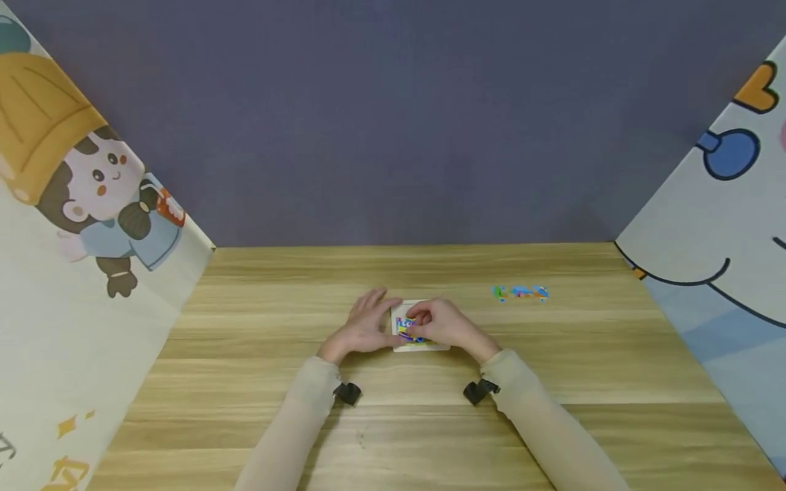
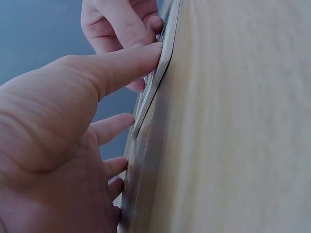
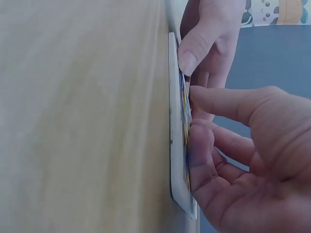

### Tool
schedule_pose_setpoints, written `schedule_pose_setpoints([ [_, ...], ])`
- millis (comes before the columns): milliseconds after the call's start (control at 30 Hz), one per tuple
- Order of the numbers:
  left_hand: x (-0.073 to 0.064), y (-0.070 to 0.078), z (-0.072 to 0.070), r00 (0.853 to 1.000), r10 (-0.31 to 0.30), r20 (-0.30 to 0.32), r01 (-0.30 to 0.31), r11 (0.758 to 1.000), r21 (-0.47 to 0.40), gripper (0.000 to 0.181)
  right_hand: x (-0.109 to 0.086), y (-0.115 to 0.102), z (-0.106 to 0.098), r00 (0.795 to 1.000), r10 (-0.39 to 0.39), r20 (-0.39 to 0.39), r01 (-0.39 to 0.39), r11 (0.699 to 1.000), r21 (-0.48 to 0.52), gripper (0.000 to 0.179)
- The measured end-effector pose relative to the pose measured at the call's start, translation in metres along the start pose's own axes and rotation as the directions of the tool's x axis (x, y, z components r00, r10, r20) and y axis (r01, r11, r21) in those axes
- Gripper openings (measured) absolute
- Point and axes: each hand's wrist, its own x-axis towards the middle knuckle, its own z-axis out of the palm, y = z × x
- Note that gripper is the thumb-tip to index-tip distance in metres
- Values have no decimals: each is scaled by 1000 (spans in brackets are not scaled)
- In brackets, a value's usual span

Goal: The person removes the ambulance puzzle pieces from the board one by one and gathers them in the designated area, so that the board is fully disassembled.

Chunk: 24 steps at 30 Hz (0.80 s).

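Observation:
A small white-rimmed puzzle board (image 1: 420, 348) lies flat on the wooden table, with brightly coloured pieces in its middle. My left hand (image 1: 365, 326) is at its left side, fingers spread and straight, the thumb resting on the board's near left part. Over the board, my right hand (image 1: 443, 322) has its fingers bent and pinches a small coloured puzzle piece (image 3: 186, 99) between thumb and index finger, low against the surface. The fingers cover much of that piece and the right part of the board. In the left wrist view the left thumb (image 2: 131, 60) touches the board's edge.
Several loose coloured puzzle pieces (image 1: 520, 293) lie farther back on the table (image 1: 307, 286), right of the board. A dark panel (image 1: 393, 123) stands behind the table. Cartoon-printed walls (image 1: 80, 327) rise at left and right.

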Motion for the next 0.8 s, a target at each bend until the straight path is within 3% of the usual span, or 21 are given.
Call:
schedule_pose_setpoints([
  [333, -2, 5, -4, 999, -26, 23, 26, 1000, 3, 86, 1, -1, 2, 1000, -10, -18, 9, 998, -56, 34],
  [800, 0, 3, -2, 999, -35, 38, 34, 999, 12, 87, -1, 1, 5, 1000, -1, -26, 2, 1000, 29, 26],
])
